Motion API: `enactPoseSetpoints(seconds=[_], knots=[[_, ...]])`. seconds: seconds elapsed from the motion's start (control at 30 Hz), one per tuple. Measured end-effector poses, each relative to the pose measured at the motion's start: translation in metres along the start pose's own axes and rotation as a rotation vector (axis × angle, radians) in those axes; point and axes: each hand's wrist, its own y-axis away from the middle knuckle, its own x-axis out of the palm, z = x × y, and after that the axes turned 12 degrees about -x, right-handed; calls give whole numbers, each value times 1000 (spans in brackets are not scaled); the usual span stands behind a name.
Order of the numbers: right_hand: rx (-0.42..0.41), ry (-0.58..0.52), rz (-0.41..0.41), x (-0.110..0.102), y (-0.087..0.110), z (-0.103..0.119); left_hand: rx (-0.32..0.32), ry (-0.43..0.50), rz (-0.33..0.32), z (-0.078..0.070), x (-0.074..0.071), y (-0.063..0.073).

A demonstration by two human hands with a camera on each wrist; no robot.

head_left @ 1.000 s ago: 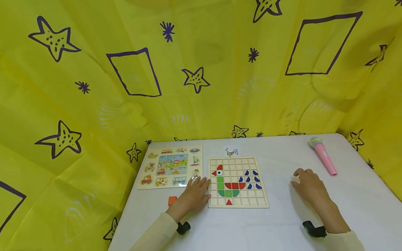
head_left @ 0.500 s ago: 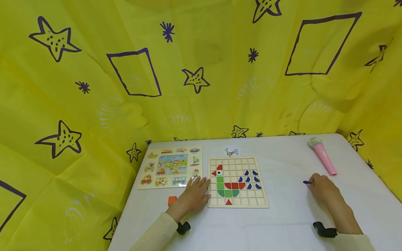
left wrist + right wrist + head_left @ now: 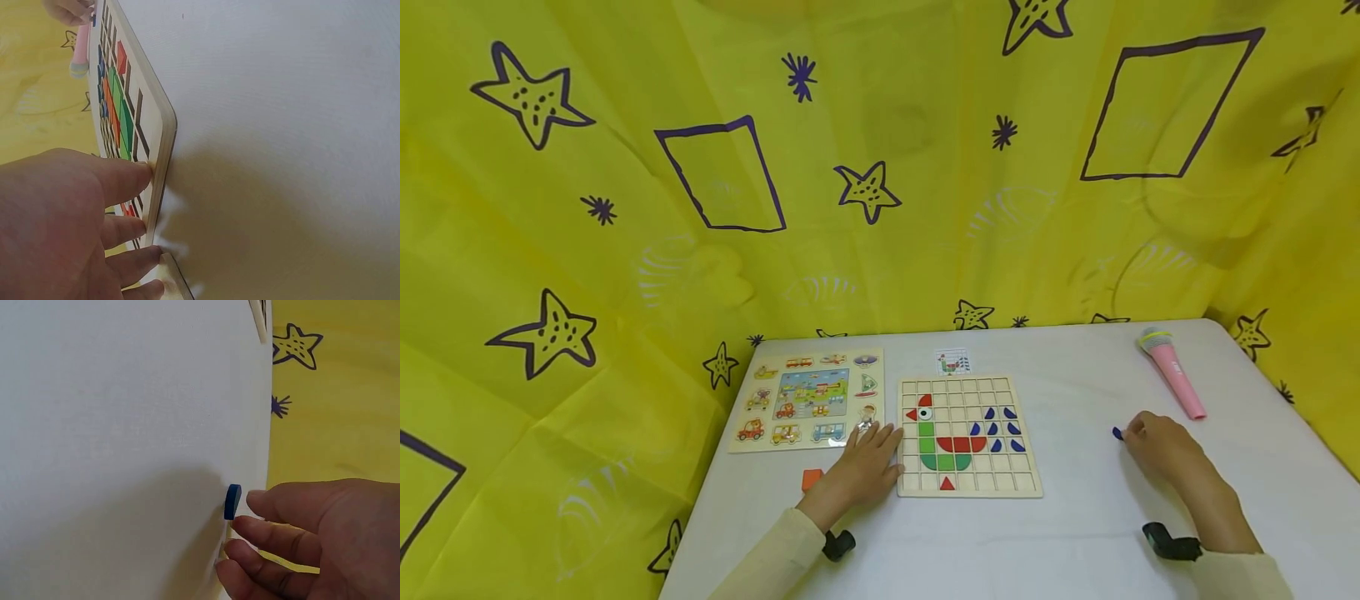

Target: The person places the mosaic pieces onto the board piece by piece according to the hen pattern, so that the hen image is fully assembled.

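My left hand (image 3: 867, 468) lies at the left edge of a wooden grid board (image 3: 1000, 481), its thumb (image 3: 128, 178) and fingers touching the rim. On the board, red, green and blue pieces form a bird shape, with a red triangle (image 3: 947, 483) in the bottom row. Right of the board, low over the tabletop, is my right hand (image 3: 1161, 450). A small blue rounded piece (image 3: 232, 501) is at its fingertips. In the right wrist view the thumb stands slightly apart from this piece, while the index fingertip (image 3: 237, 524) is at its lower end.
A wooden vehicle puzzle (image 3: 745, 446) lies left of the grid board, partly behind my left hand. An orange block (image 3: 812, 479) is beside my left wrist. Behind the board lies a small picture card (image 3: 952, 362). A pink microphone (image 3: 1176, 375) rests at the back right.
My right hand drew back to the right and the blue piece came into view at its fingertips. Then hand and piece shifted slightly left. The left hand has stayed still.
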Motion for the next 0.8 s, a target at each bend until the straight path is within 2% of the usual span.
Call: enactPoseSetpoints(seconds=[0.2,0.4,0.6,0.8], knots=[[-11,7,-28,9,-6,-1,0,1,0,1,1,0],[-16,21,-69,21,-5,10,8,-12,-5,0,1,-1],[-71,21,-109,35,-4,38,1,-13,-4,0,1,-1],[-75,-8,-109,54,-7,71,-3,-13,0,0,0,-1]])
